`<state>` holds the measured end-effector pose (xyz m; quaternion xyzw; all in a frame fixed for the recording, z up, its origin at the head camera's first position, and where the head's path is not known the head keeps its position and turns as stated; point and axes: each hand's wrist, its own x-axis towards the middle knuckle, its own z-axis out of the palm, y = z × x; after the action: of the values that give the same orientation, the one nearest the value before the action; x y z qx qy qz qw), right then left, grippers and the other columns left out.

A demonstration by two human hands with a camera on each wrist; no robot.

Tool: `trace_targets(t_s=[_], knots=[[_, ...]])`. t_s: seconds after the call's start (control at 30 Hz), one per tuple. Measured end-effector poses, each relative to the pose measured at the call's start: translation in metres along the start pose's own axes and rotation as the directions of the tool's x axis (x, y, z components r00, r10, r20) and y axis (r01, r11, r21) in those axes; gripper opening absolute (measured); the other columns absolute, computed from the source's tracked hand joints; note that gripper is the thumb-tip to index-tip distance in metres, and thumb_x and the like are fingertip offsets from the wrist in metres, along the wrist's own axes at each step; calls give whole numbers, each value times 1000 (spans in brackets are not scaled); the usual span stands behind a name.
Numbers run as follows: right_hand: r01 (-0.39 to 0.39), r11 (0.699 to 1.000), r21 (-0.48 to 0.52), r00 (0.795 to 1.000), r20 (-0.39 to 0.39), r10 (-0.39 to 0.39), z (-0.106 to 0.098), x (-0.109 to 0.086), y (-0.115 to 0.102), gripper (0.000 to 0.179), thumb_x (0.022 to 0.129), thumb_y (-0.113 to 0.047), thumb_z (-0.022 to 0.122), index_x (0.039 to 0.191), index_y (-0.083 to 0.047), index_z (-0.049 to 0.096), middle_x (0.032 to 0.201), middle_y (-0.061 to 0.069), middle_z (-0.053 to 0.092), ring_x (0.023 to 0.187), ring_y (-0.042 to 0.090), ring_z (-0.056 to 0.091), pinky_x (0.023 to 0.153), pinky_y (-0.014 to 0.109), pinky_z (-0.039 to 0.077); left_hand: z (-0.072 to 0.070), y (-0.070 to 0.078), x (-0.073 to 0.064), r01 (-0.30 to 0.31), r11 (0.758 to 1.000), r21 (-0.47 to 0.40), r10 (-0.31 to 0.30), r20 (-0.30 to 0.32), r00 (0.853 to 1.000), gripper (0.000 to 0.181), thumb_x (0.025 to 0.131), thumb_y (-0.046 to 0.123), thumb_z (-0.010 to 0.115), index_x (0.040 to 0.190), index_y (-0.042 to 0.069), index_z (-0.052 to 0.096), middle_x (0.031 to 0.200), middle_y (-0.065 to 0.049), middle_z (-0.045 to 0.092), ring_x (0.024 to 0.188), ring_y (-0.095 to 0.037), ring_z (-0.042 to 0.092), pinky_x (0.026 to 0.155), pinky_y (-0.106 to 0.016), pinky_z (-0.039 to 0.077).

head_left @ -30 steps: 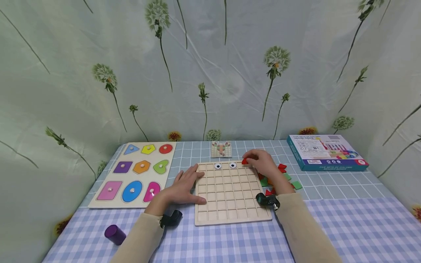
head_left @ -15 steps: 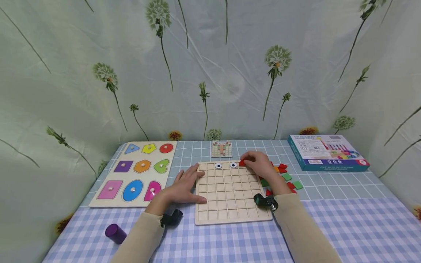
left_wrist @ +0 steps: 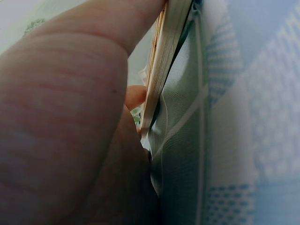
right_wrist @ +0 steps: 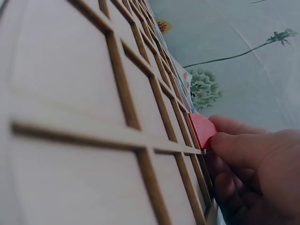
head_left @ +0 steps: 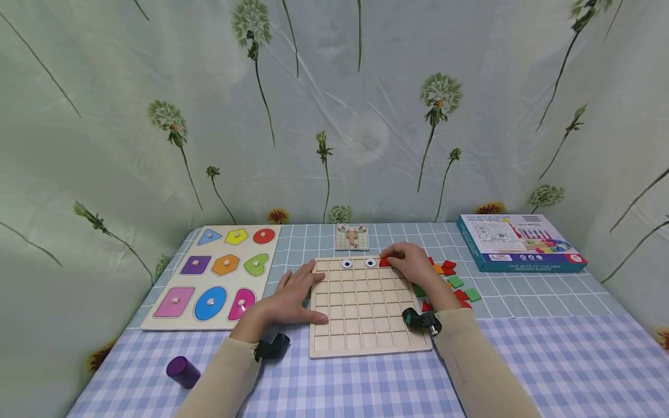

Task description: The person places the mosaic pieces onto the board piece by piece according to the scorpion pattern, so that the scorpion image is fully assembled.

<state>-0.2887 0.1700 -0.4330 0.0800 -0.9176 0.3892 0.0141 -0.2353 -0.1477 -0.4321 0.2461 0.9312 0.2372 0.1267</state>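
Note:
The wooden grid board (head_left: 366, 312) lies flat in front of me. Two round eye tiles sit in its far row, the left one (head_left: 346, 264) and the right one (head_left: 370, 263). Just right of them is a red tile (head_left: 384, 262), pinched between the thumb and index finger of my right hand (head_left: 414, 266). In the right wrist view this red tile (right_wrist: 202, 131) has a rounded edge and stands tilted at the board's far row. My left hand (head_left: 290, 297) rests along the board's left edge, fingers extended, fingertips and thumb touching the board.
Several red, green and orange tiles, such as a green one (head_left: 473, 294), lie right of the board, partly behind my right arm. A pattern card (head_left: 352, 238) lies beyond it. A shape puzzle (head_left: 237, 232), a purple cylinder (head_left: 183, 372) and a box (head_left: 522, 242) stand around.
My right hand has brought the red tile a little left and down into the far row, beside the right eye tile. The left hand has stayed put.

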Motion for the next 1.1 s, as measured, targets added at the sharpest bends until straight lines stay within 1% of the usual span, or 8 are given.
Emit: trace_targets(t_s=[0.13,0.33,0.43,0.57,0.7,0.83,1.0,1.1], knots=[[-2,1000,-11,1000,-8,2,-1,0,1,17,98,-11,63,108,-14,77,120,13,67,113,32,61,100,49,51,0,0,1,-5,1000,4,5,-1,1000,100,76,59,79,155,17,35,171,-7,4,158,-31,4,126,-59,-3],[-1,999,-46,1000,-4,1,-1,0,0,17,96,-11,65,107,-16,77,115,11,65,105,30,63,93,47,54,-1,1,1,-5,1000,2,5,1,1000,100,76,58,79,155,17,34,171,-7,3,158,-31,4,126,-58,-3],[1,999,-51,1000,-1,-1,-1,-1,0,16,95,-11,66,104,-15,78,116,10,65,105,29,63,93,47,54,-1,1,1,-3,1000,-2,3,3,1000,100,76,58,79,155,17,35,171,-7,3,158,-31,4,126,-58,-3],[20,998,-63,1000,-4,-20,-1,-1,-1,15,95,-10,66,101,-14,79,116,11,66,107,30,63,95,48,53,-1,1,2,-4,1000,-2,4,3,1000,100,76,59,79,155,17,34,171,-7,4,158,-31,4,126,-58,-3],[43,994,-96,999,3,-43,-3,0,-2,14,94,-8,66,98,-13,79,112,11,67,106,31,63,95,48,53,-1,1,2,-3,1000,0,3,2,1000,100,76,59,79,155,17,34,171,-7,3,158,-31,4,126,-58,-3],[34,992,-118,998,48,-29,-6,0,-7,14,96,-10,65,97,-12,79,110,11,69,103,28,63,92,45,54,-1,1,1,2,1000,-3,-2,4,1000,100,76,59,79,155,17,34,171,-8,4,158,-32,5,126,-58,-3],[10,997,-70,992,129,-1,-17,-5,-15,16,99,-18,62,105,-11,74,113,11,70,100,25,63,88,41,56,0,1,0,5,1000,2,-5,1,1000,100,76,58,79,155,16,34,170,-9,5,158,-32,5,126,-59,-2],[13,999,-36,990,144,-7,-25,-7,-15,20,100,-21,60,111,-10,72,117,12,69,99,25,63,83,36,56,1,2,0,5,1000,6,-5,-1,1000,100,76,59,79,155,16,34,171,-9,4,158,-32,5,126,-59,-2]])
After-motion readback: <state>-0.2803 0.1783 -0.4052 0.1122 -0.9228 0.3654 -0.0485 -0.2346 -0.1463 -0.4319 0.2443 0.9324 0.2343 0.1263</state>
